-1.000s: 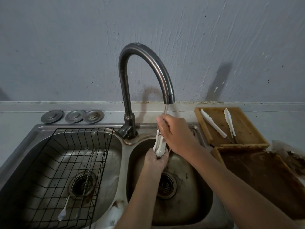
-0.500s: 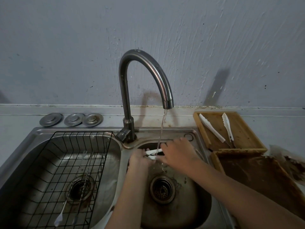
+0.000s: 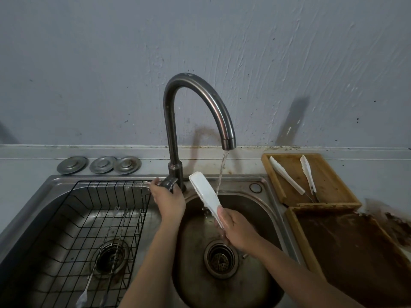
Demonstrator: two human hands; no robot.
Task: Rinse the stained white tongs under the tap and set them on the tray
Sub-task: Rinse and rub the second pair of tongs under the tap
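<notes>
Tongs (image 3: 205, 195) are grasped at their lower end by the right hand (image 3: 239, 232), slanting up-left beside the tap (image 3: 198, 121) stream. The tap's lever is clasped by the left hand (image 3: 170, 201).

We count three white tongs: one (image 3: 204, 194) pinched in our right fingers (image 3: 222, 215), two more (image 3: 287, 175) (image 3: 308, 174) well right of them. Two wooden trays (image 3: 269, 174) (image 3: 298, 232), two sink basins (image 3: 35, 207) (image 3: 262, 210), one tap (image 3: 200, 103) under our left fingers (image 3: 155, 185), three metal discs (image 3: 72, 165) (image 3: 102, 164) (image 3: 127, 164), one wire rack (image 3: 138, 223).
</notes>
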